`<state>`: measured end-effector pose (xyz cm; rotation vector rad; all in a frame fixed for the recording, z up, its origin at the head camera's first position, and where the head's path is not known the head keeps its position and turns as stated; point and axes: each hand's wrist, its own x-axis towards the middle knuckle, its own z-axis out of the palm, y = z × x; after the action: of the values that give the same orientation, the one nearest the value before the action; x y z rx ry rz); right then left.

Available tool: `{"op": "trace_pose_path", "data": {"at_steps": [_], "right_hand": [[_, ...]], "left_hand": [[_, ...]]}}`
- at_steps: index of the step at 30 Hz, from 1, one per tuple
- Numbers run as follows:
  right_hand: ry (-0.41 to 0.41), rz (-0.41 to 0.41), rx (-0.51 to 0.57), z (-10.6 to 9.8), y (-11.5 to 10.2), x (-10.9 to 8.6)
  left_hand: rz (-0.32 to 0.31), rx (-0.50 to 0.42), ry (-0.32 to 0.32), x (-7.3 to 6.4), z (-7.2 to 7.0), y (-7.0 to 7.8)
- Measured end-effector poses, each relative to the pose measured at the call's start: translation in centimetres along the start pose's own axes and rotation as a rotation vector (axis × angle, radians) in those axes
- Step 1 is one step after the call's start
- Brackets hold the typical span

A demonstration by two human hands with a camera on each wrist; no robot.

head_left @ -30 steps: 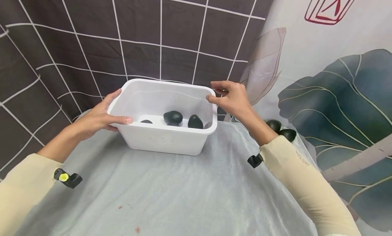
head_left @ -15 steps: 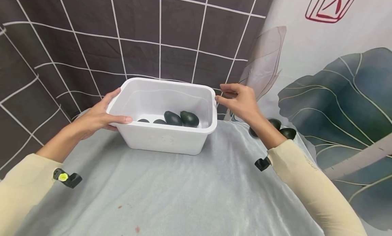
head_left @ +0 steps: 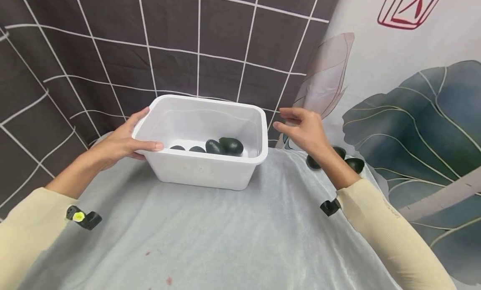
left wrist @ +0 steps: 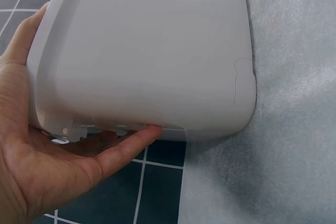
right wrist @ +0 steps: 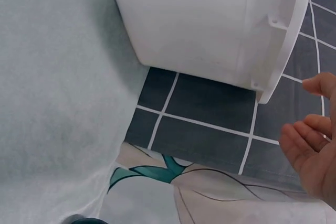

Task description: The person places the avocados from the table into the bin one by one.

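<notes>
A white plastic tub [head_left: 204, 173] stands on the cloth-covered table, with several dark green avocados [head_left: 231, 147] lying on its floor. The near rim hides part of them. My left hand [head_left: 119, 144] grips the tub's left end, its thumb over the near rim; in the left wrist view, fingers [left wrist: 126, 150] press against the tub's wall. Off the tub's right end, my right hand [head_left: 303, 130] hovers apart from the rim and holds nothing. Its fingers are loosely bent in the right wrist view. More avocados [head_left: 355, 165] lie at the right, partly behind my right forearm.
A pale grey-blue cloth [head_left: 210, 240] covers the table. Behind the tub hangs a dark curtain [head_left: 169, 68] with a white grid. A leaf-patterned white curtain [head_left: 406, 114] hangs along the right side.
My right hand has moved right, away from the tub's right rim. Inside the tub, the avocados have rolled and settled closer together. My left hand has kept its hold.
</notes>
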<state>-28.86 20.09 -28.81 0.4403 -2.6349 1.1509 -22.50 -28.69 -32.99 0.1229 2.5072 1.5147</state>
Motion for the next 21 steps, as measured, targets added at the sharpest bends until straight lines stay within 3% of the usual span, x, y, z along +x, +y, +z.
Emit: {"op": "trace_pose_path", "data": {"at_steps": [21], "right_hand": [[0.0,0.043,-0.051,-0.9,3.1,-1.7]], "left_hand": [[-0.002,0.003,0.005,0.1,0.0,-0.1]]}}
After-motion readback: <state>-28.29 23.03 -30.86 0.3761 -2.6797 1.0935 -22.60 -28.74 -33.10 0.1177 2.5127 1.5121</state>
